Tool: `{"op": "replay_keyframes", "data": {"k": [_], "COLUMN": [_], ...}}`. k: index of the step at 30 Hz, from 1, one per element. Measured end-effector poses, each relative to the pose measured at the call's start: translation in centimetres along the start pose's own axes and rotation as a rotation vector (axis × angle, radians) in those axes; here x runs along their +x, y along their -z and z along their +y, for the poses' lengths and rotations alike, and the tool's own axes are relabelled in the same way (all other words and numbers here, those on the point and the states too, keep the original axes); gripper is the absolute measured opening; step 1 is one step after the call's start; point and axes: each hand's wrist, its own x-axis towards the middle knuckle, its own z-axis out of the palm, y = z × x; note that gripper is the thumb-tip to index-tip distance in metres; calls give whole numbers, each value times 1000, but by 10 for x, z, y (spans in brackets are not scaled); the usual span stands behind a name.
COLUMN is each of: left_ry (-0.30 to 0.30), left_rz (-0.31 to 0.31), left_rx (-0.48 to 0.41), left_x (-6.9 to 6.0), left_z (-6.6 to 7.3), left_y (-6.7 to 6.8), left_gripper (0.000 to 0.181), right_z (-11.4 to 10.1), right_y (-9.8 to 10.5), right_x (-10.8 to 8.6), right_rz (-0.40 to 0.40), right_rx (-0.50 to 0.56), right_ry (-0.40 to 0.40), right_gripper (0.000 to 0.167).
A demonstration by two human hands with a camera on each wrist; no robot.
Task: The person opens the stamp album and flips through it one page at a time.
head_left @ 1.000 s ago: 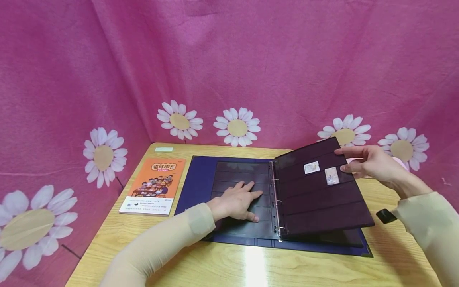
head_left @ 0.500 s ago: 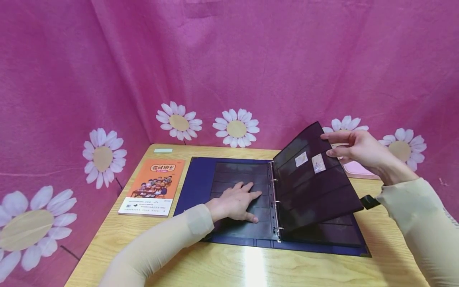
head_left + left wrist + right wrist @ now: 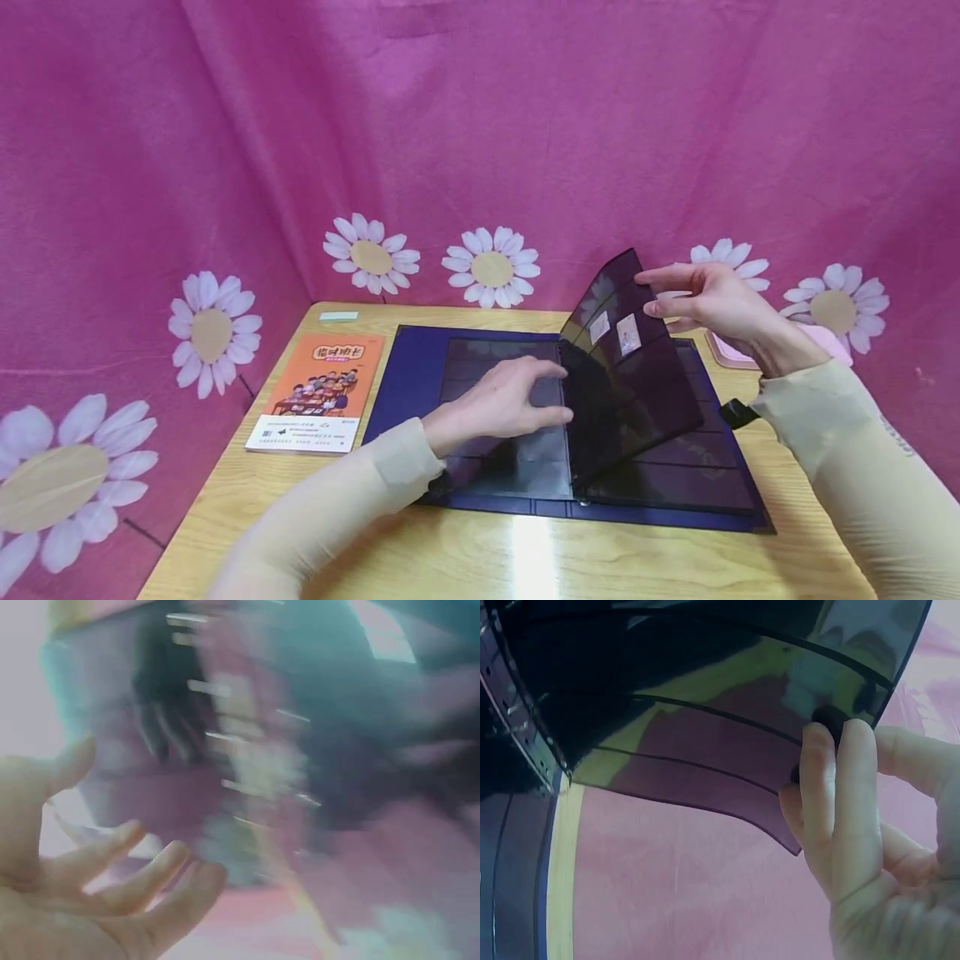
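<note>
A dark blue ring-bound stamp album [image 3: 416, 358] lies spread on the wooden table. One black pocket page [image 3: 637, 400] stands raised and slightly bent, pinched at its outer edge by my right hand [image 3: 720, 308]. Two small stamps [image 3: 628, 335] sit in its upper pockets. The right wrist view shows the glossy back of that page [image 3: 705, 742], with the fingers [image 3: 855, 802] against it. My left hand [image 3: 506, 398] hovers over the left page [image 3: 480, 367], fingers apart and loosely bent, close to the raised page. In the blurred left wrist view that hand [image 3: 127, 892] holds nothing.
An orange and white booklet [image 3: 322, 375] lies left of the album. Behind it is a pale green strip [image 3: 338, 317] near the table's back edge. A pink object [image 3: 817, 337] rests at the back right, partly behind my right arm. Pink daisy-printed cloth [image 3: 487, 150] hangs around the table [image 3: 637, 558].
My right hand has swung the page up and leftward, so it stands steeper. My left hand, flat on the left page before, has lifted and moved right toward the spine.
</note>
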Motion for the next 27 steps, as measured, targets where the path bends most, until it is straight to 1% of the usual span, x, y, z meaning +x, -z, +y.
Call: {"op": "replay_keyframes", "data": {"k": [2, 5, 8, 9, 11, 14, 16, 18, 22, 27], "left_ry": [-50, -96, -132, -139, -139, -120, -103, -92, -82, -100], "left_rz": [88, 173, 221, 231, 244, 248, 247, 246, 238, 225], "left_rx": [-90, -166, -184, -180, -144, -70, -23, 5, 27, 15], "left_x": [1, 1, 3, 4, 6, 9, 11, 12, 13, 12], "left_z": [23, 55, 77, 83, 91, 99, 102, 103, 103, 99], "left_y": [11, 24, 30, 30, 30, 27, 24, 23, 24, 30], "left_gripper": [59, 56, 57, 57, 58, 60, 61, 60, 54, 45], "right_z": [-2, -5, -8, -9, -11, -14, -16, -17, -20, -22], "right_y": [-6, -15, -22, -24, -27, -32, -36, -38, -42, -41], "right_x": [1, 3, 4, 5, 6, 7, 8, 9, 10, 8], "right_rz": [9, 12, -13, -22, -39, -46, -46, -43, -27, -35], "right_rx": [19, 76, 119, 135, 154, 197, 210, 211, 163, 117], "right_ry": [8, 14, 26, 31, 42, 58, 67, 77, 86, 100], "right_gripper": [59, 58, 57, 57, 55, 52, 53, 55, 58, 59]}}
